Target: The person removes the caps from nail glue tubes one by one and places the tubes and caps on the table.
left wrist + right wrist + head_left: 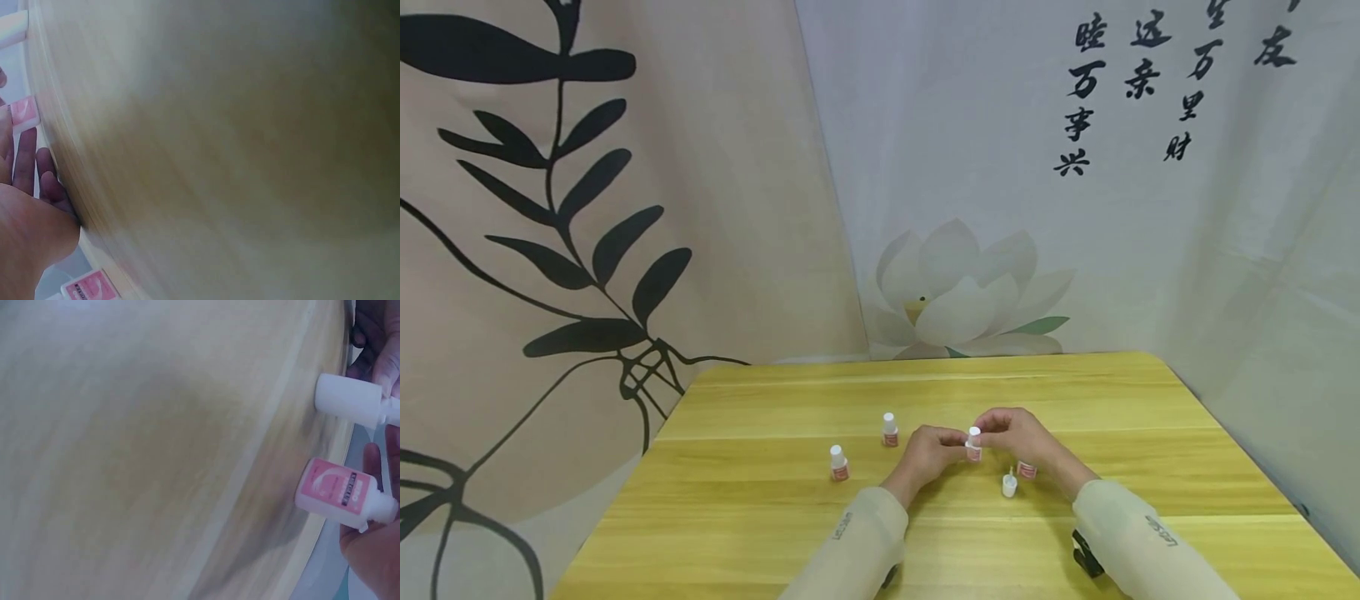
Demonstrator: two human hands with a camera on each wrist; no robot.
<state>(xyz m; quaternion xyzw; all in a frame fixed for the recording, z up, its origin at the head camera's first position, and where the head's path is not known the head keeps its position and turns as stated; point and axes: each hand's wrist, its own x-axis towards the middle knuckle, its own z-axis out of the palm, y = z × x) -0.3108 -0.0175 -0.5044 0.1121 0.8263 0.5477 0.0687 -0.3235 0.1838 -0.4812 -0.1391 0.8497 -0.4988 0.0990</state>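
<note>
My left hand [931, 454] grips a small white bottle [973, 454] with a pink label, its fingertips at the bottle's side. At the top of this bottle, my right hand [1018, 435] pinches the white cap [974, 432]. The bottle is upright; whether the cap is loose cannot be told. Below the right hand stands a second bottle [334, 490], its narrow white neck bare. Beside it a removed cap [347, 400] stands on the table with its thin applicator pointing up. In the left wrist view the held bottle [25, 114] shows only in part.
Two more capped bottles, one nearer [839, 465] and one farther back [890, 430], stand left of the hands on the wooden table [737, 517]. A printed cloth [760, 208] hangs behind the table's back edge.
</note>
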